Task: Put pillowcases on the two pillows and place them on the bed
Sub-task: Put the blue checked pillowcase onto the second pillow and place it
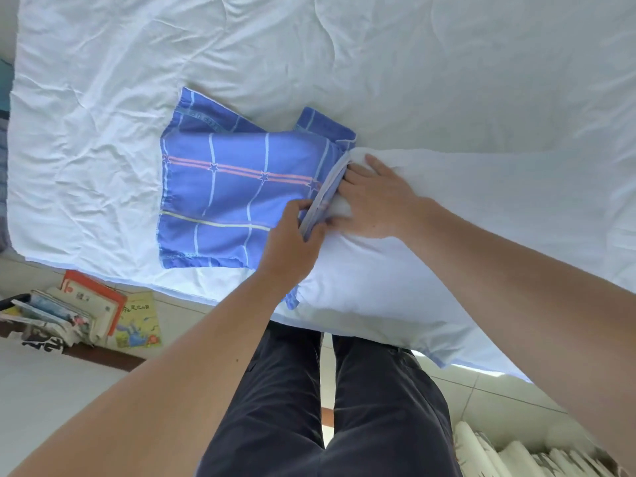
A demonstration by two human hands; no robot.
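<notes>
The pillowcase, blue with pale checks, lies flat on the bed at centre frame, its open end facing right. A white pillow lies just right of it, one end meeting that opening. The left hand pinches the hem of the opening, fingers curled round the edge. The right hand presses on the pillow's end with fingers straight, their tips at or just inside the opening; how far in cannot be told. Only one pillow can be made out; a second blue piece shows behind the pillowcase. Books lie on the floor at lower left.

Judgement: insertion has barely begun. To do it well, hold the hem taut and lifted, compress the pillow's corner, and feed one corner at a time. Risk: fabric bunching at the mouth.
</notes>
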